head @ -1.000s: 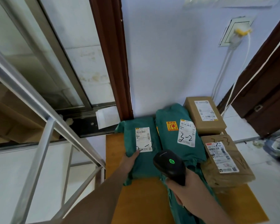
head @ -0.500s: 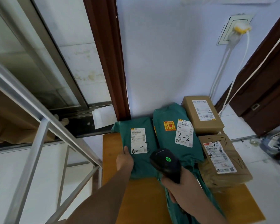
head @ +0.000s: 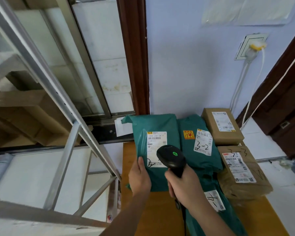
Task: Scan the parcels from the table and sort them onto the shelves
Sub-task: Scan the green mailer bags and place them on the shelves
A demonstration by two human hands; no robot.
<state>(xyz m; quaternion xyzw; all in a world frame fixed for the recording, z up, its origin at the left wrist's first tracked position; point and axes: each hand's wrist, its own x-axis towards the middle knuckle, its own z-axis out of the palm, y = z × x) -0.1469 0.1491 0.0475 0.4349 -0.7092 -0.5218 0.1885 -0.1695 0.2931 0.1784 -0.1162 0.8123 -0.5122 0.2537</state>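
Left hand (head: 140, 178) now lifts green parcel (head: 156, 147); scanner (head: 171, 158) moved over label.

Both hands (head: 140, 178) (head: 184, 184) forward, fingers curled.

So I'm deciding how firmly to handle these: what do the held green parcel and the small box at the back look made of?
Green parcel: seemingly thin glossy plastic film; it wrinkles and shines. Small box: matte brown cardboard, crisp edges, white label.
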